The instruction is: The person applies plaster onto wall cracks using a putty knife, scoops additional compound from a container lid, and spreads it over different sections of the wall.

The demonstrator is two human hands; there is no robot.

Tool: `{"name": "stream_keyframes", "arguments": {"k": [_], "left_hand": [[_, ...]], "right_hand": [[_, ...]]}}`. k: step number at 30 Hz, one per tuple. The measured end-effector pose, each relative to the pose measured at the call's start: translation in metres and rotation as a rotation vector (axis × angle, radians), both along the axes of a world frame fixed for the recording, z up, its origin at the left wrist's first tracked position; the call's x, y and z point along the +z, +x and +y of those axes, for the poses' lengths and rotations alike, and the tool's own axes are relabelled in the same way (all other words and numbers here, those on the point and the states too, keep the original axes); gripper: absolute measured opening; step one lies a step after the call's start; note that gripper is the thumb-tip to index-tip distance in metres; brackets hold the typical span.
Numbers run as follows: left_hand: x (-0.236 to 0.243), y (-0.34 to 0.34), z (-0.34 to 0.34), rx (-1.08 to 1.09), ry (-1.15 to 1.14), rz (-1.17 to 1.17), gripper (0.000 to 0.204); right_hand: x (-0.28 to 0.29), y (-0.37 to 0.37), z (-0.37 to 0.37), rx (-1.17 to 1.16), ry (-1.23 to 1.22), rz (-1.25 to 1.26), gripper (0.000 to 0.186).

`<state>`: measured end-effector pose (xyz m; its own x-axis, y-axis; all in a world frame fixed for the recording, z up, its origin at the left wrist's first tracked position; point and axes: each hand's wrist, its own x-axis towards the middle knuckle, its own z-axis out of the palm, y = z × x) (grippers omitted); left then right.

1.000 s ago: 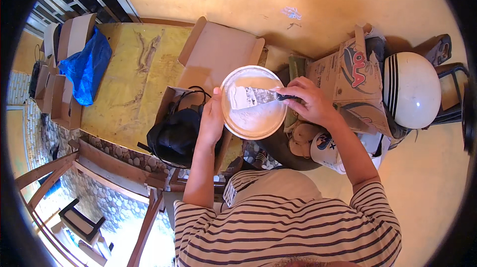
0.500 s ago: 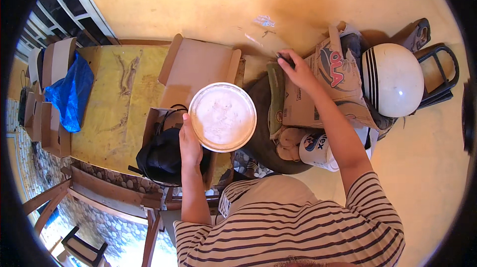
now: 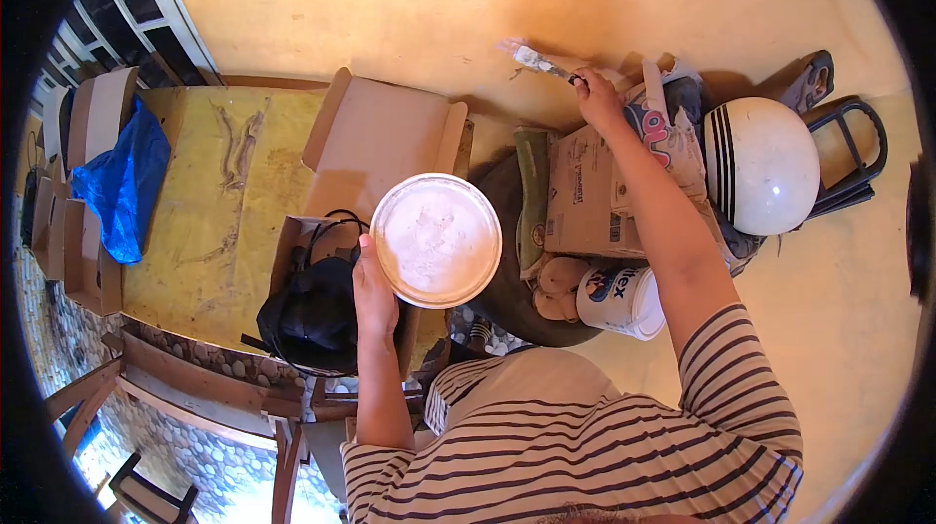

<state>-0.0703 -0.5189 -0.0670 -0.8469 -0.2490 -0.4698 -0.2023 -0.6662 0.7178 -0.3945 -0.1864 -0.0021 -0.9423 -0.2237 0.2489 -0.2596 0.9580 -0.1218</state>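
Observation:
My left hand [image 3: 373, 285] grips the near left rim of a round tub [image 3: 438, 300], its thumb along the edge. Whitish paste [image 3: 436, 239] fills the tub, smooth in places and ridged in others. My right hand [image 3: 597, 95] is closed round the dark handle of what looks like a putty knife [image 3: 539, 60]. White material coats the tool's front part. Its tip lies at a pale patch on the orange-yellow wall [image 3: 390, 7]; whether it presses there I cannot tell.
Below my right arm are a cardboard box [image 3: 585, 183], a white bucket [image 3: 609, 300], sandals [image 3: 558, 280] and a tyre [image 3: 497, 275]. A white helmet [image 3: 765, 168] sits farther right. To the left, a yellow-topped table [image 3: 195, 222] holds opened boxes, a blue plastic sheet [image 3: 127, 183] and a black bag [image 3: 312, 314].
My right hand has moved up and slightly right, and the whitened tool now shows pointing left at the wall patch. The left hand still holds the tub. The view has shifted slightly.

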Motion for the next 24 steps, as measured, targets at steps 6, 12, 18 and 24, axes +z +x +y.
{"name": "stream_keyframes", "arguments": {"k": [6, 12, 18, 24], "left_hand": [[-0.008, 0.003, -0.002, 0.007, 0.0, 0.015, 0.062], [-0.007, 0.005, -0.006, 0.009, -0.027, -0.025, 0.062], [-0.006, 0.003, -0.006, 0.001, -0.01, -0.029, 0.062], [-0.009, 0.005, -0.007, -0.013, -0.001, -0.008, 0.062]], "right_hand": [[-0.014, -0.014, 0.013, -0.033, -0.08, -0.009, 0.022], [-0.026, -0.014, 0.002, -0.077, -0.084, -0.009, 0.024], [-0.042, -0.027, 0.017, -0.111, -0.111, -0.032, 0.026], [-0.064, -0.027, 0.019, -0.136, -0.116, 0.006, 0.023]]}}
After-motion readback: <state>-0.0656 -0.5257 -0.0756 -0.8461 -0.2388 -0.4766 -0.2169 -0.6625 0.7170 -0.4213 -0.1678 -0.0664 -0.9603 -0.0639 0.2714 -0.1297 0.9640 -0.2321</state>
